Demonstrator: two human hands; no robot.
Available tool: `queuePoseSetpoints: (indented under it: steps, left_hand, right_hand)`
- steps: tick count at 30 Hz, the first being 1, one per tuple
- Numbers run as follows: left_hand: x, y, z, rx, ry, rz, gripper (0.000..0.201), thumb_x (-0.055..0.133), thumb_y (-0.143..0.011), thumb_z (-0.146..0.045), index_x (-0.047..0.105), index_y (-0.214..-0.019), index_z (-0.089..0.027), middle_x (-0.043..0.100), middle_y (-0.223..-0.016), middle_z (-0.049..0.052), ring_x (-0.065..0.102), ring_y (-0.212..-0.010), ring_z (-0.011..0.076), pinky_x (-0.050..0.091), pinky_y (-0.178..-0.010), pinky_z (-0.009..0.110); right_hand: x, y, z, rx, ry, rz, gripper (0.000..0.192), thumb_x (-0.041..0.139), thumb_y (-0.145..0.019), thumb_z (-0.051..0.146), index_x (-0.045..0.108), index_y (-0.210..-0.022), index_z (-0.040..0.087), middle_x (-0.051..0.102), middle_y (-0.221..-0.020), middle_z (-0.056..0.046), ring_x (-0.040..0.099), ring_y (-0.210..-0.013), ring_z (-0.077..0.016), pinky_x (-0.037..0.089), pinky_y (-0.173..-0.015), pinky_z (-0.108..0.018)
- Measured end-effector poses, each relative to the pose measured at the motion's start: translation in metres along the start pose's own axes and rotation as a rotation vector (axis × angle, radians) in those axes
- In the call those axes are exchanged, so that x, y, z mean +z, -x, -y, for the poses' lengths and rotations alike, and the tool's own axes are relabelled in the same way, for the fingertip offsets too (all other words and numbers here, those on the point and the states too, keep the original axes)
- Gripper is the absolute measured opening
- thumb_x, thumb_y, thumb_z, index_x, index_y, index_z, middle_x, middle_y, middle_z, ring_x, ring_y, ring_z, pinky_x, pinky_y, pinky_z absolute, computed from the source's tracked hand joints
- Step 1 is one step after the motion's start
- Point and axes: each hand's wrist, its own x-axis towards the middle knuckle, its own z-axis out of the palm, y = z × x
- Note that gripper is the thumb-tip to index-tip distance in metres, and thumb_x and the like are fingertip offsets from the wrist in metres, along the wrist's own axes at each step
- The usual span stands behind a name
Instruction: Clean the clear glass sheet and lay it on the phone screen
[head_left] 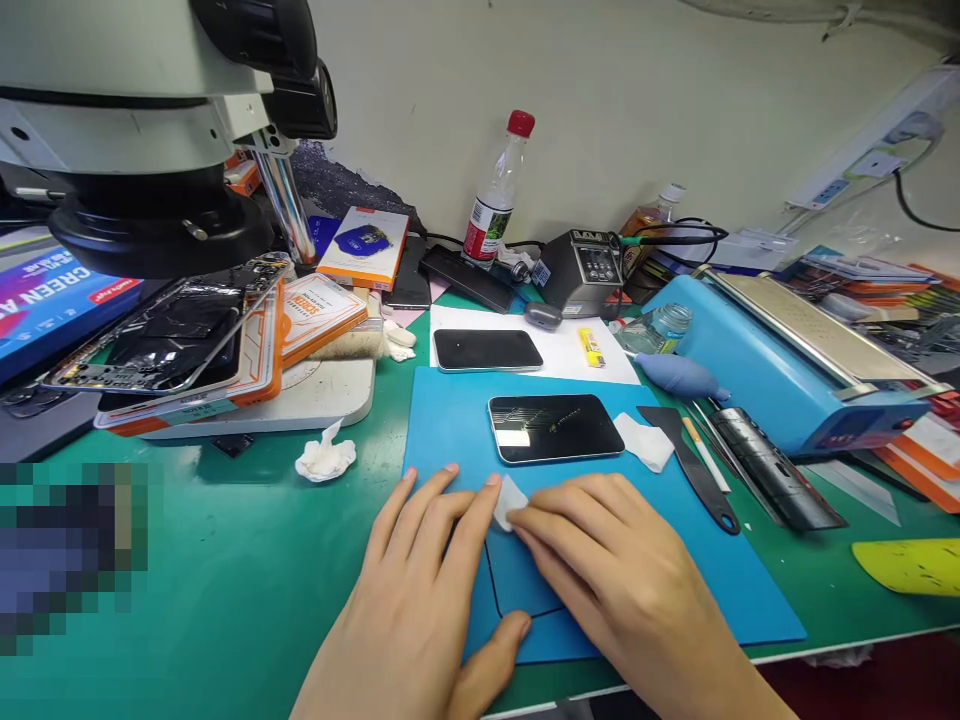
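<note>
My left hand [420, 570] lies with fingers spread on the blue mat [750, 610], its thumb and index finger around the left side of a clear panel [517, 585] with a thin dark rounded edge. My right hand [622, 580] pinches a small white wipe [510, 500] against that panel, which it partly hides. Just beyond my fingers a phone [555, 428] lies screen up, dark, with light reflected on it. A folded white wipe [645, 442] sits at its right end. Another dark phone [487, 350] rests behind on white paper [457, 318].
A microscope [150, 120] overhangs the left, above an opened phone [172, 335] on stacked boxes. Crumpled tissue [326, 455] lies left of the mat. To the right are a black spudger [694, 475], a cigarette [705, 455], a blower bulb [679, 377] and a blue heating machine [780, 370].
</note>
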Motion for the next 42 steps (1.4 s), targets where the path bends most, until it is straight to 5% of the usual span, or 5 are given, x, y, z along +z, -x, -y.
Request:
queuePoseSetpoints:
  steps: [7, 13, 19, 29, 42]
  left_hand:
    - [0.0, 0.002, -0.001, -0.002, -0.011, -0.03, 0.074, 0.062, -0.101, -0.035, 0.03, -0.165, -0.017, 0.072, -0.143, 0.012, 0.058, -0.147, 0.0332, 0.044, -0.122, 0.056]
    - [-0.002, 0.002, 0.002, 0.014, -0.034, -0.007, 0.076, 0.064, -0.102, -0.042, 0.029, -0.167, -0.019, 0.071, -0.145, 0.01, 0.057, -0.148, 0.0337, 0.046, -0.121, 0.055]
    - [0.0, 0.004, 0.005, 0.043, -0.036, -0.005, 0.078, 0.063, -0.104, -0.044, 0.028, -0.168, -0.018, 0.072, -0.144, 0.011, 0.059, -0.147, 0.032, 0.042, -0.124, 0.053]
    - [0.0, 0.005, 0.004, 0.058, -0.042, 0.0, 0.092, 0.047, -0.106, -0.072, 0.024, -0.17, -0.009, 0.07, -0.147, 0.014, 0.026, -0.168, 0.0275, -0.013, -0.135, 0.046]
    - [-0.001, 0.007, 0.009, 0.1, -0.021, 0.019, 0.088, 0.06, -0.108, -0.055, 0.022, -0.172, -0.008, 0.071, -0.142, 0.012, 0.016, -0.17, 0.0271, -0.015, -0.135, 0.047]
  right_hand:
    - [-0.01, 0.012, 0.001, -0.08, -0.041, 0.038, 0.018, 0.057, -0.109, 0.015, 0.074, -0.11, 0.02, 0.076, -0.094, -0.001, 0.065, -0.087, -0.0152, 0.048, -0.076, -0.033]
    - [-0.014, 0.025, -0.004, 0.039, 0.081, -0.068, 0.019, 0.057, -0.108, 0.012, 0.073, -0.114, 0.02, 0.077, -0.102, -0.003, 0.065, -0.092, -0.0177, 0.05, -0.082, -0.034]
    - [-0.017, 0.03, 0.002, -0.005, 0.041, -0.018, 0.02, 0.056, -0.107, 0.012, 0.074, -0.11, 0.021, 0.077, -0.095, -0.002, 0.067, -0.086, -0.0155, 0.05, -0.077, -0.033]
    - [-0.013, 0.034, 0.006, -0.025, -0.065, 0.025, 0.017, 0.059, -0.106, 0.01, 0.073, -0.108, 0.019, 0.076, -0.097, 0.0, 0.064, -0.088, -0.0143, 0.048, -0.079, -0.032]
    - [-0.017, 0.034, 0.004, -0.005, -0.049, 0.011, 0.017, 0.059, -0.108, 0.013, 0.074, -0.112, 0.021, 0.077, -0.1, 0.0, 0.063, -0.089, -0.015, 0.045, -0.08, -0.033]
